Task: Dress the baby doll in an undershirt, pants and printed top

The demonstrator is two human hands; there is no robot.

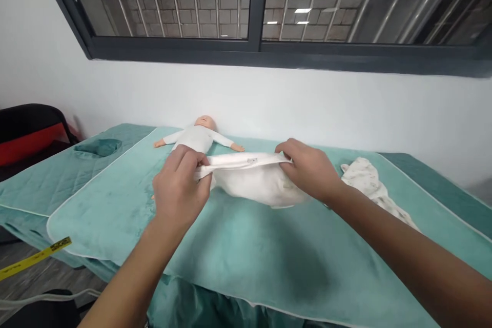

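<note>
A baby doll in a white top lies on its back at the far side of a teal mat, arms spread. Over its lower half lies a white cloth garment. My left hand pinches the garment's left end, fingers closed on the fabric. My right hand grips the garment's right end, fingers curled into the cloth. The upper edge of the garment is stretched taut between both hands. The doll's legs are hidden under the fabric.
A second crumpled white cloth lies on the mat to the right. A folded teal cloth sits at the far left. A black and red chair stands at left. A white wall runs behind the table.
</note>
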